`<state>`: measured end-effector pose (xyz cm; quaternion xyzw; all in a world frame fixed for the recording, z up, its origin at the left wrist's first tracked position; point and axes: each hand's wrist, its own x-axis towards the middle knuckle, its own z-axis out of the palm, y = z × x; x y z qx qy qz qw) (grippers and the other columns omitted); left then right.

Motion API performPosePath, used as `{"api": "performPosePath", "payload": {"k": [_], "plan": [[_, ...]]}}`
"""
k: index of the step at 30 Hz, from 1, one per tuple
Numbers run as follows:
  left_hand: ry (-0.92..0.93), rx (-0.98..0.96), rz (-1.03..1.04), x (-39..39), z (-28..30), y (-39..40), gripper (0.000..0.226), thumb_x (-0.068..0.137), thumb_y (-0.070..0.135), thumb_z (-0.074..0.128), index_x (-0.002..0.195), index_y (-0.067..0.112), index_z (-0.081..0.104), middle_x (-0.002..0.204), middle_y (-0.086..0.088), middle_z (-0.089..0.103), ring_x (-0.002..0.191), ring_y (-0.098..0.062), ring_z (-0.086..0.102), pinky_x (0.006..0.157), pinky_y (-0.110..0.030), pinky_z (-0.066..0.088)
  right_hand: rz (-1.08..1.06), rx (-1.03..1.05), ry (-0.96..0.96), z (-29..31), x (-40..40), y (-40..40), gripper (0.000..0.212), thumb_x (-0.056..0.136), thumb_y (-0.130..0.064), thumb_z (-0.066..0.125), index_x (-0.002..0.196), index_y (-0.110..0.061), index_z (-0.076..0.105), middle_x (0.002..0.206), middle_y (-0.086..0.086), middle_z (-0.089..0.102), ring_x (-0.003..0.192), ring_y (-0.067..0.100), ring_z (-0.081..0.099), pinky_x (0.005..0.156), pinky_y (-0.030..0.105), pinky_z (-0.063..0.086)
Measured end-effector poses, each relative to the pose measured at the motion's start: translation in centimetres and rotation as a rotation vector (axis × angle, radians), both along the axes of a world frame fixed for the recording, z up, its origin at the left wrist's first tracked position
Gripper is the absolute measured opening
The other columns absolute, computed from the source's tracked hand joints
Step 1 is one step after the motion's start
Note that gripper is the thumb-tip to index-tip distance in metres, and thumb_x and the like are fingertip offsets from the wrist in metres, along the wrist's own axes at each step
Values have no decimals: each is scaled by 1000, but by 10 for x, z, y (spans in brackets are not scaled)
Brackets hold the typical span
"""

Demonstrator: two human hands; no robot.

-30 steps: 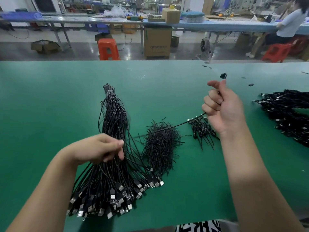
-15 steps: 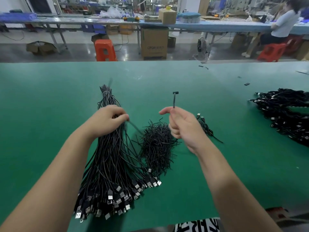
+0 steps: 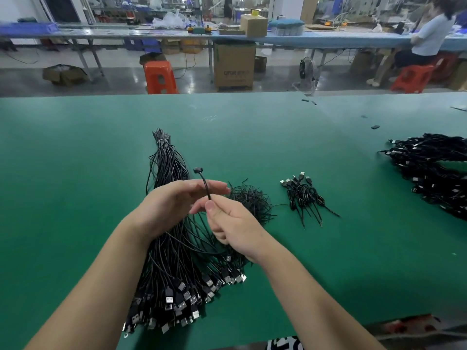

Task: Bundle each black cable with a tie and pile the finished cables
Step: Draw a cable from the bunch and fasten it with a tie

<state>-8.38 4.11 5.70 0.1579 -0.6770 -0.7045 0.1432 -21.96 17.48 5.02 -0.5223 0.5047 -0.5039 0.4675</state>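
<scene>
Four groups of black cable goods lie on the green tabletop (image 3: 75,173): one big bundle of unbundled USB cables (image 3: 174,269) under the hands, one heap of loose ties (image 3: 252,203) just beyond the right hand, one small pile of finished cables (image 3: 303,195) further right, and one large mass of cables (image 3: 434,173) at the right edge. The right hand (image 3: 232,226) pinches a single black cable (image 3: 206,185) between thumb and curled fingers, its plug end standing up. The left hand (image 3: 174,203) hovers flat, fingers straight and together, nearly fully extended, their tips beside that cable; whether they touch it I cannot tell.
</scene>
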Motion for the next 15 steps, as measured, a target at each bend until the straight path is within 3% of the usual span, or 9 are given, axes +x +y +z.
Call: {"api": "performPosePath", "payload": {"k": [2, 5, 10, 15], "plan": [[110, 45, -100, 2, 8, 12, 51, 99, 31, 41, 136, 0, 58, 142, -22, 55, 136, -34, 50, 105, -33, 44, 32, 24, -71, -2, 3, 1, 33, 111, -24, 36, 90, -28, 62, 56, -14, 32, 48, 6, 25, 45, 19, 23], [131, 11, -47, -3, 9, 21, 50, 101, 34, 40, 135, 3, 60, 142, -19, 56, 136, -35, 50, 107, -38, 45, 69, 47, -94, -4, 5, 3, 33, 110, -24, 38, 79, -21, 48, 58, -13, 33, 48, 7, 24, 46, 22, 21], [99, 68, 38, -7, 8, 23, 46, 101, 35, 40, 130, 11, 66, 139, -14, 60, 133, -33, 53, 112, -50, 40, 102, 18, 7, -5, 7, 5, 34, 110, -22, 36, 97, 7, 48, 55, -16, 33, 48, 5, 25, 46, 18, 24], [127, 256, 16, -8, 12, 27, 53, 97, 35, 35, 127, 6, 67, 137, -17, 61, 129, -32, 57, 101, -33, 50, 149, 20, -53, -6, 7, 6, 31, 111, -26, 35, 99, -22, 64, 61, -5, 26, 51, 10, 21, 47, 25, 19]]}}
